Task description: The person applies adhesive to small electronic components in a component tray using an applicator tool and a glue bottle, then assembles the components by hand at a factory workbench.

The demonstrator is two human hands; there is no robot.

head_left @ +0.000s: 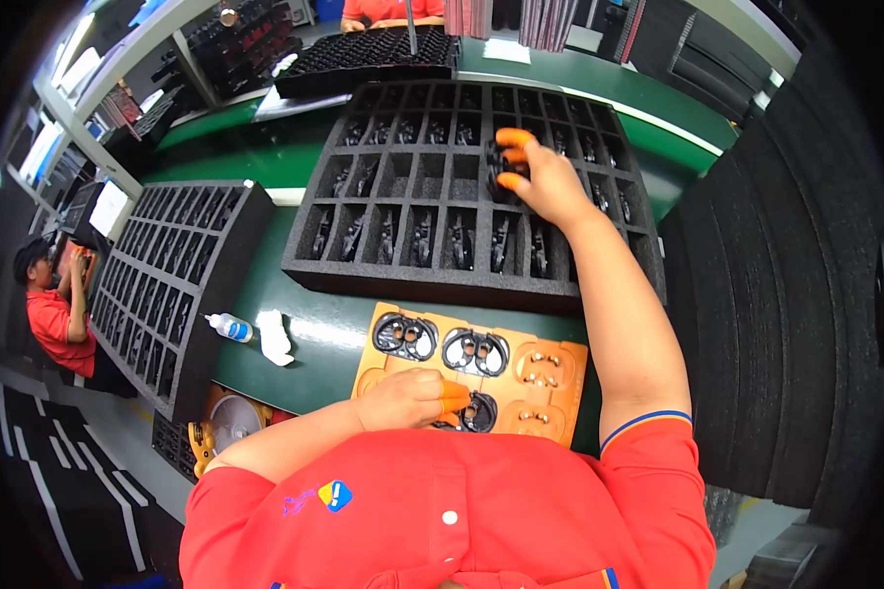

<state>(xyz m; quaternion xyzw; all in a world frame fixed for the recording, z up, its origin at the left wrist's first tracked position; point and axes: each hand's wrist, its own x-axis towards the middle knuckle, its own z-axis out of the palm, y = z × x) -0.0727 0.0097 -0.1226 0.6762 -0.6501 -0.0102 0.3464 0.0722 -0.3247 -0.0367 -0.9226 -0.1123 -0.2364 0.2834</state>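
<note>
My right hand (548, 182), with orange finger covers, reaches into a dark grey foam tray (393, 276) divided into compartments. Its thumb and fingers close round a dark part (501, 169) at one compartment, slightly blurred. My left hand (411, 398), also with orange finger covers, rests low over an orange moulded tray (442, 319). Its fingers are curled on a black goggle-shaped plastic frame (479, 414), which they partly hide. Two similar black frames, one at the left (405, 337) and one in the middle (475, 351), lie in the tray's far row. The right-hand recesses hold no frames.
A second foam tray (201, 294) of dark parts stands at the left. Near it on the green table (255, 344) are a small bottle (229, 327) and a crumpled white cloth (275, 339). Stacked black foam (756, 294) rises at the right. Co-workers sit left (59, 314) and opposite (393, 12).
</note>
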